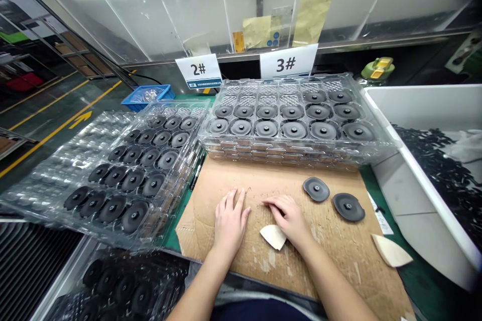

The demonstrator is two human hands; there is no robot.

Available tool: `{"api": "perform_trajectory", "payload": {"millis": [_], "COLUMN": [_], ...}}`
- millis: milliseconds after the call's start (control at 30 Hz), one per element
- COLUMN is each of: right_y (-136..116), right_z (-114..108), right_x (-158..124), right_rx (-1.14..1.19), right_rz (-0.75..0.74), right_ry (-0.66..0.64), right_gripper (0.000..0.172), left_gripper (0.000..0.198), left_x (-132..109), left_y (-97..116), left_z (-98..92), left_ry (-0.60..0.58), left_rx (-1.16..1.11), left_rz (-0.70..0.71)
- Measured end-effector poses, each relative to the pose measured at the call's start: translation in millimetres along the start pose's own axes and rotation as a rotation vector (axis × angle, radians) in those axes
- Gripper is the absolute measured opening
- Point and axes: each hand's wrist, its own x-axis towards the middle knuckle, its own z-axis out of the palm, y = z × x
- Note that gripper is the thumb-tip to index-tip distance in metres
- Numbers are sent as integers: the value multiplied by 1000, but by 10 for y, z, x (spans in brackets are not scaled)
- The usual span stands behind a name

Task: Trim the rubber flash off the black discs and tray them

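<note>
My left hand (230, 220) lies flat on a brown cardboard sheet (226, 180), fingers stretched out, holding nothing. My right hand (289, 218) rests beside it, fingers curled down onto the cardboard, with a pale wedge-shaped piece (273, 236) under its palm; whether it grips that piece I cannot tell. Two loose black round discs (316, 189) (348, 207) lie on the cardboard to the right of my right hand.
A stack of clear trays with black discs under the 3# sign (288, 60) stands behind the cardboard (289, 125). Another tray stack (131, 175) lies left near the 2# sign (198, 69). A white bin (414, 170) holds small black parts at right. A second pale wedge (391, 252) lies at right.
</note>
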Motion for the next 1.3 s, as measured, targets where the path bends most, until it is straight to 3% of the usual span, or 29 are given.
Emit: {"api": "perform_trajectory", "payload": {"millis": [1300], "right_y": [25], "right_z": [10], "right_x": [-4], "right_rx": [8], "right_rz": [8], "right_ry": [-17], "right_gripper": [22], "left_gripper": [45], "left_x": [168], "left_y": [47], "left_z": [20], "left_ry": [-29], "left_rx": [67], "left_rz": [-86]}}
